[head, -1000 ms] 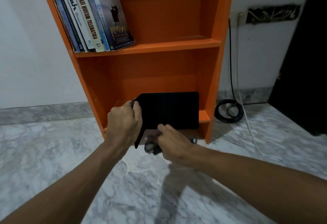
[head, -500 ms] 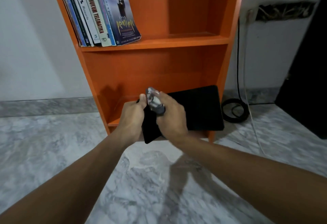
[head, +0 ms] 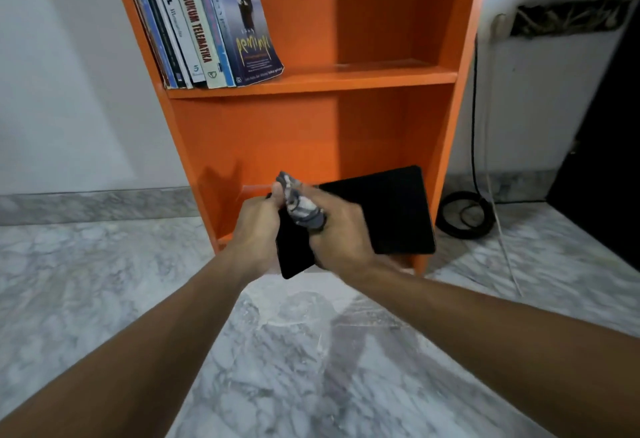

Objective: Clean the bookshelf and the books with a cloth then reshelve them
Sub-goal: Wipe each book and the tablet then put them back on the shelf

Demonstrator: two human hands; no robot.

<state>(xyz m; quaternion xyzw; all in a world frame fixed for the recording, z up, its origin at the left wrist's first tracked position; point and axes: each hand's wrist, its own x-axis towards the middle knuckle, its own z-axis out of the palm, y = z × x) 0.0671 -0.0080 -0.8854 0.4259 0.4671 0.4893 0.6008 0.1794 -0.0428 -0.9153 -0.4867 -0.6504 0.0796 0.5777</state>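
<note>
Black book (head: 388,209), flat and plain-covered, sits just right of the frame's centre, held in front of the lowest compartment of the orange bookshelf (head: 374,126); whether its far edge rests on the bottom board or hangs just clear of it cannot be told. The left hand (head: 256,226) grips the book's near-left edge, fingers curled round it and thumb on top. The right hand (head: 341,233) is clenched round a bunched grey patterned cloth (head: 301,204), which pokes up between the two hands, touching the left thumb and lying against the cover. A row of books (head: 207,22) leans on the shelf above, in the upper left of the frame, and the rest of that shelf is bare orange board. A coiled dark cable (head: 465,214) lies on the marble floor (head: 277,351) at right centre, beside the bookshelf's foot. The step in hand looks like wiping this one book. The next move likely calls for dragging the cloth across the cover towards its far right corner while the left hand keeps the book steady, then turning it over for the other face. Reshelving it would come after that.
</note>
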